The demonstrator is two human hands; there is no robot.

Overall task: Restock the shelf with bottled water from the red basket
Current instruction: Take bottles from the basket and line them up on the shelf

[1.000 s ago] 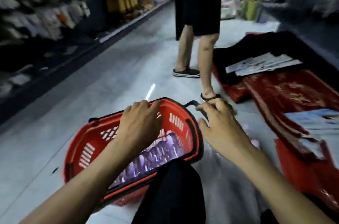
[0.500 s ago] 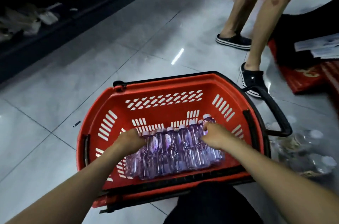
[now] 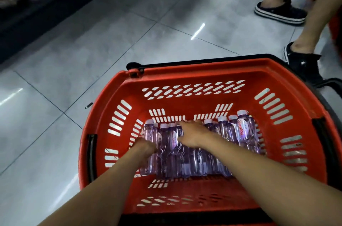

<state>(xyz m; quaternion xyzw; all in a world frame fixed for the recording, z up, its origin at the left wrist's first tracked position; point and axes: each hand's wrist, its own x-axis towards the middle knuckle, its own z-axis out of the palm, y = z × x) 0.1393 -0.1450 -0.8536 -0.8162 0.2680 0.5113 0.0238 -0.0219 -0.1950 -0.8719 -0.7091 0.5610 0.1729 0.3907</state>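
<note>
Shelf base (image 3: 42,12) at 10 o'clock: dark, running diagonally along the grey tiled floor (image 3: 55,77); goods on it too blurred to identify. One small dark speck on the tiles just left of the basket.

Red basket (image 3: 203,77) sits on the floor, filling the frame from centre to 4 o'clock, slotted walls, black rim trim and black handle to the right. A row of bottled water (image 3: 244,129), clear purple-tinted plastic with pale caps, lies packed side by side across the basket floor, caps pointing toward 12 o'clock.

Left hand (image 3: 146,147) is inside the basket at the left end of the row, fingers curled down against the outermost bottles; whether it has closed around one, I cannot tell. Right hand (image 3: 192,133) lies flat-fingered on top of the bottles near mid-row, fingertips toward 10 o'clock, touching but not visibly gripping.

At 1 to 2 o'clock: another person's bare legs in dark slip-on shoes (image 3: 281,12), the nearer foot just beside the basket's far right corner.
</note>
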